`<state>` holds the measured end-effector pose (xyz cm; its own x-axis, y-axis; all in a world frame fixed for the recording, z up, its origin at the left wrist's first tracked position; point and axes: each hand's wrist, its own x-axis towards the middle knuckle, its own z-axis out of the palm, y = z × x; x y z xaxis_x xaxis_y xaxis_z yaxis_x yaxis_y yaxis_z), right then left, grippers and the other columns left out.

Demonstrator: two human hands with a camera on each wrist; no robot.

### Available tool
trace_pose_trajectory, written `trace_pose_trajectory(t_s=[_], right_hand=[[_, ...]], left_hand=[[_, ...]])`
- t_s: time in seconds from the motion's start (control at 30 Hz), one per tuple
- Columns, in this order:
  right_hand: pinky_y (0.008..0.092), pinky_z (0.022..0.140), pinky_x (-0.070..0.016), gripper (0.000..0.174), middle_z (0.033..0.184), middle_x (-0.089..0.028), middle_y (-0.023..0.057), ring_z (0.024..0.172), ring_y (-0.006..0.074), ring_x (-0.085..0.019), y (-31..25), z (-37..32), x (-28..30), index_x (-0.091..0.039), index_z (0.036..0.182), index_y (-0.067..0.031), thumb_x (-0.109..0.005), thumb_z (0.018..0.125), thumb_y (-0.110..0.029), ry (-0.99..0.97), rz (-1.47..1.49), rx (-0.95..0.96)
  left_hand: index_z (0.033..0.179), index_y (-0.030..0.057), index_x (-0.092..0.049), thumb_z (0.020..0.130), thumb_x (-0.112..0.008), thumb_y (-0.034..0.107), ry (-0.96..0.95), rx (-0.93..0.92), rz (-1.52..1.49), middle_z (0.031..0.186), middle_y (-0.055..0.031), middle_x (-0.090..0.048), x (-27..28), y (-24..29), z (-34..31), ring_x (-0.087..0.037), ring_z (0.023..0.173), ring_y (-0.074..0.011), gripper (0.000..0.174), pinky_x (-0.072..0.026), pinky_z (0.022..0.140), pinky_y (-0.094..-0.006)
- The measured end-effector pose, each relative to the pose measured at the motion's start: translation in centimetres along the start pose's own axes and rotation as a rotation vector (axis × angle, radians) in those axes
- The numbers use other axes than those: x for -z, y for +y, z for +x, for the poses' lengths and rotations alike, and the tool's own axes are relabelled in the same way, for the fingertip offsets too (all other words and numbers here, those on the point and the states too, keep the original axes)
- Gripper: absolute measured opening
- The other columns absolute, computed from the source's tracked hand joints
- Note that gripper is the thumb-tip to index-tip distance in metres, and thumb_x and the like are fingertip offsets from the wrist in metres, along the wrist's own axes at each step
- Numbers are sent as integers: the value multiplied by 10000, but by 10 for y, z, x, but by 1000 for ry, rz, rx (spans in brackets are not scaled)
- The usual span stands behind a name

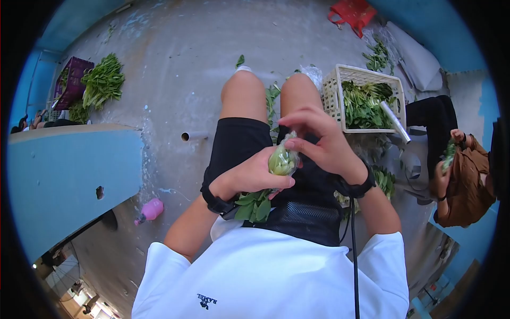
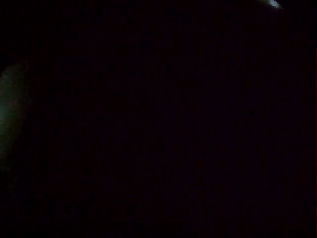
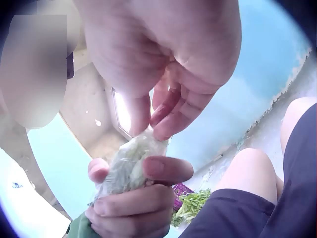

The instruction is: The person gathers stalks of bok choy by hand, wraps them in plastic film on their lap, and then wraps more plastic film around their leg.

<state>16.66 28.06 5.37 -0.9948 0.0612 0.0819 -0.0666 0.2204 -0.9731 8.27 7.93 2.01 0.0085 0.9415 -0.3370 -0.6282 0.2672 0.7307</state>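
A bundle of leafy greens [image 1: 282, 161], its stem end wrapped in clear plastic, is held over the lap. My left hand [image 1: 255, 171] grips it with fingers curled round the wrapped part, and leaves hang below. At the top of the plastic [image 3: 143, 144], my right hand [image 3: 168, 64] pinches the film between thumb and fingertips. In the right wrist view the left hand [image 3: 133, 208] holds the bundle from below. The left wrist view is almost wholly dark.
A cream crate [image 1: 333, 101] of greens stands beyond the right knee. At the right sits a person in brown [image 1: 466, 186] holding greens. Far left are a purple crate [image 1: 74, 82] and piled greens [image 1: 103, 80]. A pink bottle [image 1: 152, 209] and a short pipe [image 1: 195, 136] are also there.
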Motion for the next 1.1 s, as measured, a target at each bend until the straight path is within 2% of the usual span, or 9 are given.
trace_pose_trajectory(t_s=[0.1,0.13,0.23,0.43,0.57,0.8,0.93,1.03,1.1], right_hand=[[301,735,-566,205,1134,-712,129,912,185,-711,26,-2,-12,-702,1183,4,-667,984,-26,-28,-195,277],[337,712,-567,196,1068,-736,138,838,214,-714,15,-9,-15,-706,1176,14,-629,1020,-76,-79,3,-2],[360,678,-565,172,948,-739,153,766,256,-717,17,-12,-16,-723,1123,15,-634,1021,-91,-112,-21,-27],[411,613,-517,171,768,-647,152,672,338,-650,47,-10,-16,-690,916,12,-646,1017,-119,122,-419,200],[404,655,-512,235,800,-640,146,710,341,-647,46,-8,-12,-678,910,5,-661,1016,-203,71,-256,-37],[351,705,-531,222,864,-659,120,747,285,-670,44,-1,-22,-727,975,5,-697,963,-215,64,-158,138],[348,659,-517,211,750,-627,127,704,300,-654,56,-12,-27,-714,851,6,-725,931,-189,96,-422,-26],[423,645,-516,363,752,-649,172,698,381,-645,79,-13,-26,-688,778,5,-628,1007,-271,149,-243,-87],[434,702,-530,426,836,-692,194,781,385,-678,84,-13,-19,-706,847,21,-537,1058,-309,8,-41,-360]], left_hand=[[1211,10,-541,906,-744,105,25,8,27,795,-37,-603,1,-1,0,-631,613,-117,378,-518,488,-266],[1196,10,-550,909,-741,98,42,17,33,783,-37,-602,3,-2,-1,-633,613,-121,356,-520,489,-268],[1170,6,-565,909,-753,96,-25,25,-38,828,-55,-637,10,-11,0,-653,634,-136,334,-538,509,-276],[1169,7,-592,925,-786,169,168,-26,137,992,-61,-691,6,-20,13,-702,770,-133,351,-567,657,-261],[1133,10,-620,927,-765,147,186,47,266,961,-32,-673,5,-16,7,-679,765,-109,286,-542,669,-248],[997,3,-629,854,-699,67,295,162,143,765,-1,-605,-2,-11,15,-580,612,-94,172,-461,562,-265],[1013,-6,-604,846,-693,82,326,233,215,744,-2,-595,5,-19,26,-578,605,-92,209,-448,541,-261],[1100,6,-562,879,-679,33,326,250,238,744,6,-578,7,-20,31,-553,557,-84,252,-423,500,-242],[1110,6,-565,878,-669,26,300,276,193,735,8,-569,9,-21,29,-547,555,-83,255,-414,498,-242]])
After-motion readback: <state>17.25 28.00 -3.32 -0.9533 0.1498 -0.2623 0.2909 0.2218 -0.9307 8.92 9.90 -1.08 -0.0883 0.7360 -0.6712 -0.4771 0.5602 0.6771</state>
